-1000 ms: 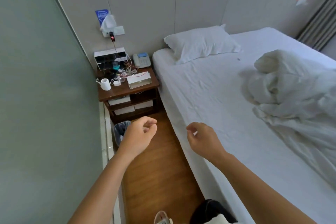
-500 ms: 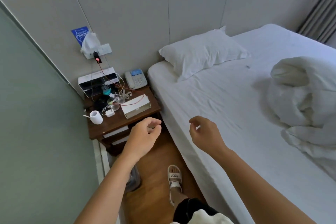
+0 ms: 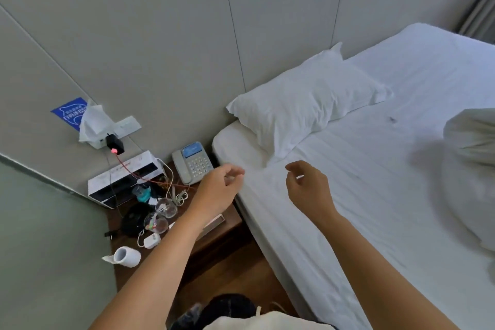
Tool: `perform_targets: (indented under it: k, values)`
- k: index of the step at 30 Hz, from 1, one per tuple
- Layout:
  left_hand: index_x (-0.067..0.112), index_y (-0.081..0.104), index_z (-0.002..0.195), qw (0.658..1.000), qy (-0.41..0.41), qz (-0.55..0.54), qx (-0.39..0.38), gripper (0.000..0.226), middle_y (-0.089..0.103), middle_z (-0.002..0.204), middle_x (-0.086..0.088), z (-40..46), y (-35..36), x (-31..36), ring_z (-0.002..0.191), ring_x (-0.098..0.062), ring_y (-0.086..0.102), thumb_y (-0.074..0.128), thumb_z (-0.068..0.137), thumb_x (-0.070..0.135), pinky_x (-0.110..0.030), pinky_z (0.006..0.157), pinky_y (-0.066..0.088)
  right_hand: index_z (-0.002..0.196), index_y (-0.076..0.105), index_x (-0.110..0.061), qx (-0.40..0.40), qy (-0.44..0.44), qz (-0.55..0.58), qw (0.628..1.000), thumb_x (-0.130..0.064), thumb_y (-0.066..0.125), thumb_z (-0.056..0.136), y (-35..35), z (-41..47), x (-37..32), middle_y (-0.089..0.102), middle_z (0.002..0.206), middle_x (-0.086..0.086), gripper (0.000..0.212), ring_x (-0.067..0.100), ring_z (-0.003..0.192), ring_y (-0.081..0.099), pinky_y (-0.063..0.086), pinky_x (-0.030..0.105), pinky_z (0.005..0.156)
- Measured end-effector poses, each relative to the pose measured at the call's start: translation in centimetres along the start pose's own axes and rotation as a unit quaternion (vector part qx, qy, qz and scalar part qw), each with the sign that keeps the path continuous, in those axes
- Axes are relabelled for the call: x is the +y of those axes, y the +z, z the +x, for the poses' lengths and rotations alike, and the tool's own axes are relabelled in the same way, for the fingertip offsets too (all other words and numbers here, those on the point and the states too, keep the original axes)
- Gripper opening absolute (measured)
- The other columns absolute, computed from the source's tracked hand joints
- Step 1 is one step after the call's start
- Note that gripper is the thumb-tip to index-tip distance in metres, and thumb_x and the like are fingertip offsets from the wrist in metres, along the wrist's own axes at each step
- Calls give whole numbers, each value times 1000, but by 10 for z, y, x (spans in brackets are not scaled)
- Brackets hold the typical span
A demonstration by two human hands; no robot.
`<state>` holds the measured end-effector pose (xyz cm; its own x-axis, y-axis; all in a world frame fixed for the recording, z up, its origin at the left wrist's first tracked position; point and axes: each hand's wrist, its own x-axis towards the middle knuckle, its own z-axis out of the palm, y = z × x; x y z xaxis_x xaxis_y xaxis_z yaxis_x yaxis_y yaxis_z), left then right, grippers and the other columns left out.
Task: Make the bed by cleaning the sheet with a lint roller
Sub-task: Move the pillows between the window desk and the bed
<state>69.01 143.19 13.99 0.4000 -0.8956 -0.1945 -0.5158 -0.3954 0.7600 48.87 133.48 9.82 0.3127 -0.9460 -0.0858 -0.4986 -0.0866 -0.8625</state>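
**Handling Notes: Sheet and Lint Roller Before First Pass**

**Hand state.** The left hand [image 3: 221,186] hangs over the edge of the nightstand [image 3: 227,222], fingers loosely curled, holding nothing. The right hand [image 3: 308,190] hovers just above the near edge of the sheet [image 3: 361,195], fingers likewise relaxed and empty. Neither hand touches fabric or any tool.

**Location of task items.** The sheet is stretched over the mattress, lying flat with fine creases. A pillow [image 3: 302,104] rests at the head end, against the wall. A bunched duvet [image 3: 471,169] sits on the far right of the bed. A small dark speck [image 3: 393,119] lies on the sheet near the pillow's corner. No lint roller can be identified with certainty. A white cylinder [image 3: 127,256] lies on its side at the front of the nightstand; whether it is the roller cannot be told.

**Expected handling.**
- The sheet looks thin, soft and light. It will probably ripple and lift under a sticky roller unless held taut, so one flat palm should pin the fabric beside each stroke.
- A roller is likely light and rigid. Grasp it by the handle, never the adhesive drum.
- The duvet appears bulky but soft. It will need shifting to expose the sheet beneath it.

**Hazard.** Cables [image 3: 171,190] and glass cups [image 3: 166,207] crowd the nightstand; reaching among them risks a knock-over.
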Motion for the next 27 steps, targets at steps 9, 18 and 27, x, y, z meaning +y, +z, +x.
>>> perform_targets:
  k: [9, 18, 27]
  values:
    - [31, 69, 111, 996, 57, 24, -65, 14, 67, 111, 17, 238, 21, 18, 106, -3, 63, 61, 99, 32, -24, 82, 52, 112, 66, -24, 94, 72, 63, 991, -18, 56, 96, 7, 157, 17, 67, 89, -11, 19, 3, 71, 64, 50, 23, 65]
    - [27, 56, 139, 976, 155, 101, -115, 56, 55, 143, 10, 530, 73, 25, 134, -14, 47, 70, 89, 48, -34, 109, 42, 137, 46, -31, 105, 149, 32, 983, -33, 61, 93, 30, 397, 66, 63, 109, -2, 46, 13, 83, 68, 59, 38, 78]
    - [27, 40, 152, 975, 70, 183, -108, 117, 48, 150, -2, 685, 112, -52, 138, -26, 46, 70, 55, 85, -48, 115, 38, 157, -4, -50, 77, 287, 65, 953, -65, 84, 67, 71, 495, 158, 8, 162, 9, 126, 31, 147, 29, 33, 44, 117]
